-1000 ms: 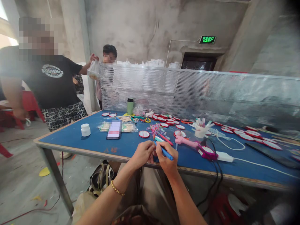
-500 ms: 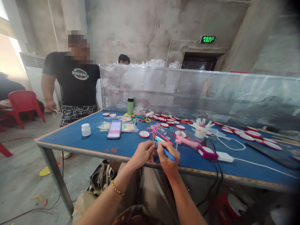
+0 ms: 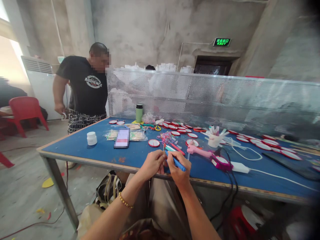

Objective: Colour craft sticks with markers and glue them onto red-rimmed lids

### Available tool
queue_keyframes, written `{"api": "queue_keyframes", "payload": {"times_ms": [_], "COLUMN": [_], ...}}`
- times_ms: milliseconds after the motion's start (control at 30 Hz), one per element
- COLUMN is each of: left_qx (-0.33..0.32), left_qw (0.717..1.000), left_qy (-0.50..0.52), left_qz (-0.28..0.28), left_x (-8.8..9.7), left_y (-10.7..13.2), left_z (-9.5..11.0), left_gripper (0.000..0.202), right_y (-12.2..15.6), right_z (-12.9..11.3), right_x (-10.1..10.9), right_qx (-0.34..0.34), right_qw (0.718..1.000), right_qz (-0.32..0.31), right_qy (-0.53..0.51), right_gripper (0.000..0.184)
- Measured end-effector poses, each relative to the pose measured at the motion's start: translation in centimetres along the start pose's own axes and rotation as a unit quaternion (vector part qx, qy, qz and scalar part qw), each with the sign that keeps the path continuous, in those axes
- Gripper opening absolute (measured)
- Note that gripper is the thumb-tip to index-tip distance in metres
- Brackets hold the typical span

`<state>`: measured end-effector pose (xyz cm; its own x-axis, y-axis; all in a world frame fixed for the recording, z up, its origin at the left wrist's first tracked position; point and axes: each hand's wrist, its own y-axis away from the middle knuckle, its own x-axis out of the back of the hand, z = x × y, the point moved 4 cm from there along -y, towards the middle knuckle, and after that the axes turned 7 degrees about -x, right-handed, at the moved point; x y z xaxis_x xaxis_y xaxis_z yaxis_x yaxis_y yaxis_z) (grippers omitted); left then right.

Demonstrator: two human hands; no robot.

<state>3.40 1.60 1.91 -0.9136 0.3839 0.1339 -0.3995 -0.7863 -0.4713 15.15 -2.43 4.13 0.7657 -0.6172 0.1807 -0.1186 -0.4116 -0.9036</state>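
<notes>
My right hand (image 3: 178, 171) is closed around a blue marker pen (image 3: 180, 165), its tip pointing toward my other hand. Close beside it, at the table's front edge, my left hand (image 3: 153, 163) pinches a thin brownish stick-like piece (image 3: 164, 147); most of that piece is hidden by the fingers. The pen's tip is at or very near the left fingertips, and I cannot tell whether they touch. Just beyond the hands lie more pens (image 3: 171, 148), a bundle of pink and coloured bits (image 3: 167, 136) and a round red-rimmed white disc (image 3: 153, 143).
A pink glue gun (image 3: 200, 150) lies right of my hands, trailing cables. Behind it stands a white cup of sticks (image 3: 214, 141). A phone (image 3: 121, 138), white jar (image 3: 91, 138) and green bottle (image 3: 139, 114) are left. Mesh panel (image 3: 160, 93) borders the back; a person (image 3: 87, 90) stands left.
Both hands stay nearly in place, with the pen shifted very slightly left. The standing person has moved right, toward the table, and bent the head down.
</notes>
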Motion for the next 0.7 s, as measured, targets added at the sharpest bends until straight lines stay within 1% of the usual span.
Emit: {"api": "queue_keyframes", "payload": {"times_ms": [467, 700], "left_qx": [0.004, 0.007], "left_qw": [1.000, 1.000], "left_qy": [0.003, 0.003], "left_qz": [0.000, 0.001], "left_x": [0.00, 0.03], "left_y": [-0.06, -0.09], "left_z": [0.01, 0.02], "left_gripper": [0.032, 0.032], "right_y": [0.01, 0.03], "right_z": [-0.03, -0.04], "right_x": [0.31, 0.22], "right_qx": [-0.008, -0.002], "right_qw": [1.000, 1.000], "right_qz": [0.026, 0.007], "right_qy": [0.004, 0.001], "right_gripper": [0.013, 0.011]}}
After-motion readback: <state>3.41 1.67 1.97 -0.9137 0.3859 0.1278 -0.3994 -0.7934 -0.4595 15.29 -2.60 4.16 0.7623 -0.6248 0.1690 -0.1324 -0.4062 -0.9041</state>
